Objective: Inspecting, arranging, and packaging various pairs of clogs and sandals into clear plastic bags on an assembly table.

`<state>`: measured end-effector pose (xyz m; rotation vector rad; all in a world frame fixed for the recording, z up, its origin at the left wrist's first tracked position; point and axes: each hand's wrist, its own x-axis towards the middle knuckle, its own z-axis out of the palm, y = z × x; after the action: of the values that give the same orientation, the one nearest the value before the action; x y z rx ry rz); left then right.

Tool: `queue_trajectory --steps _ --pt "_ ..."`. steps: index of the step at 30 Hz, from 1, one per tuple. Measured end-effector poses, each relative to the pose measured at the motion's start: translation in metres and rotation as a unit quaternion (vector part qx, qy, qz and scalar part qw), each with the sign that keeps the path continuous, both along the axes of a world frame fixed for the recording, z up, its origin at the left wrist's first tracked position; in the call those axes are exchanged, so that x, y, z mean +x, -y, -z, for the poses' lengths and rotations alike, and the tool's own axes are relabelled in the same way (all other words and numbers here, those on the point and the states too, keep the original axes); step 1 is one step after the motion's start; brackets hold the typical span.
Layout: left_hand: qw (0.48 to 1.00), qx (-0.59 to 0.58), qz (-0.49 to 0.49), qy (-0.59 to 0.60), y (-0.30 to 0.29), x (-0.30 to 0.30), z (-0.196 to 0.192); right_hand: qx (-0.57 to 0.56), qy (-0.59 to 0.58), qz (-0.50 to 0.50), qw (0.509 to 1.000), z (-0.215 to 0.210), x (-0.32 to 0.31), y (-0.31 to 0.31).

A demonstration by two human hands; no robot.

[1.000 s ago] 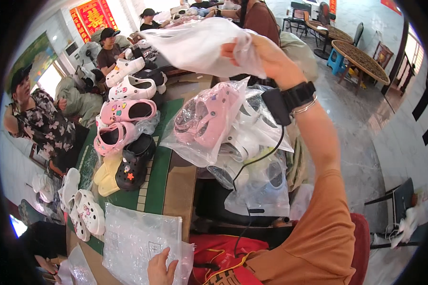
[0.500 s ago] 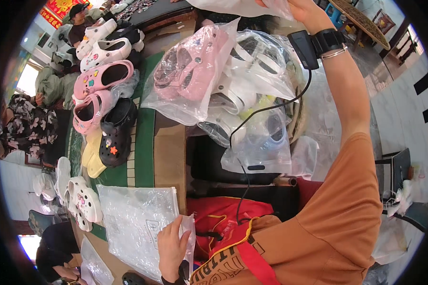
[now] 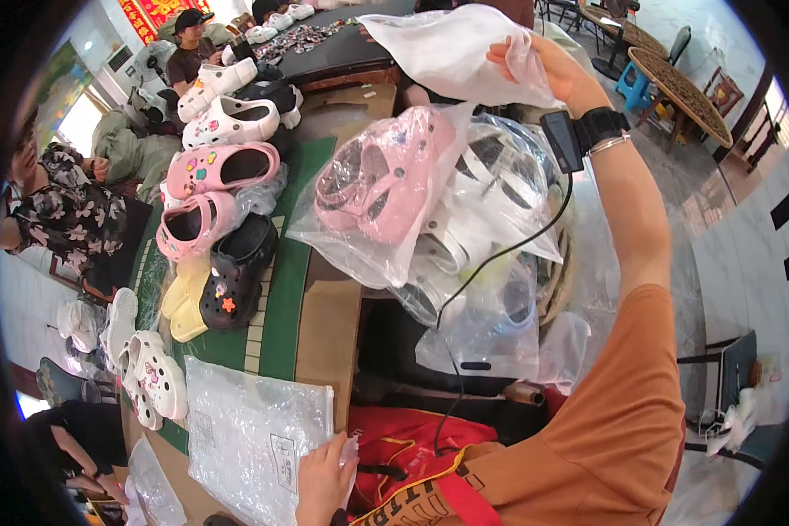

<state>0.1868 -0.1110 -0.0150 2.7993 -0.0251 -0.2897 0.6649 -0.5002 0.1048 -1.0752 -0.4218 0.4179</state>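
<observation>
My left hand (image 3: 323, 482) rests with its fingers stretched out on the right end of a clear plastic bag (image 3: 237, 430) that lies flat on the table. Far off at the top, my right hand (image 3: 548, 70) grips one end of a whitish plastic bag (image 3: 451, 57), whose film covers part of the palm. Between the two hands is a heap of bagged shoes: pink clogs (image 3: 386, 175) in a clear bag lie on top, beside bagged white shoes (image 3: 500, 180). Lower in the heap, a bluish pair (image 3: 508, 302) shows through its bag.
Clogs line the green-topped table (image 3: 280, 324): white (image 3: 228, 123), pink (image 3: 223, 171), black (image 3: 232, 280), and white ones with charms (image 3: 159, 381). Yellow slides (image 3: 187, 298) lie among them. A black cable (image 3: 500, 254) hangs from my right wrist across the heap. Co-workers (image 3: 70, 202) sit at the left.
The view has shifted, so the table and shoes sit lower and further right. More of the whitish bag in my right hand now shows. My left hand stays at the flat bag's end.
</observation>
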Motion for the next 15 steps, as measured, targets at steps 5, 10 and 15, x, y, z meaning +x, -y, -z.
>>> queue_trajectory --steps 5,10,15 --pt "1.0 -0.013 -0.005 -0.016 0.009 0.014 -0.004 -0.006 -0.053 0.061 0.997 0.011 0.019 -0.012" --pt "0.998 -0.065 -0.019 0.017 0.017 0.02 -0.005 -0.044 -0.139 0.09 0.985 0.07 0.043 0.0" --pt "0.997 -0.06 -0.036 -0.022 0.02 0.021 0.0 -0.121 -0.204 0.162 0.958 0.121 0.051 0.015"
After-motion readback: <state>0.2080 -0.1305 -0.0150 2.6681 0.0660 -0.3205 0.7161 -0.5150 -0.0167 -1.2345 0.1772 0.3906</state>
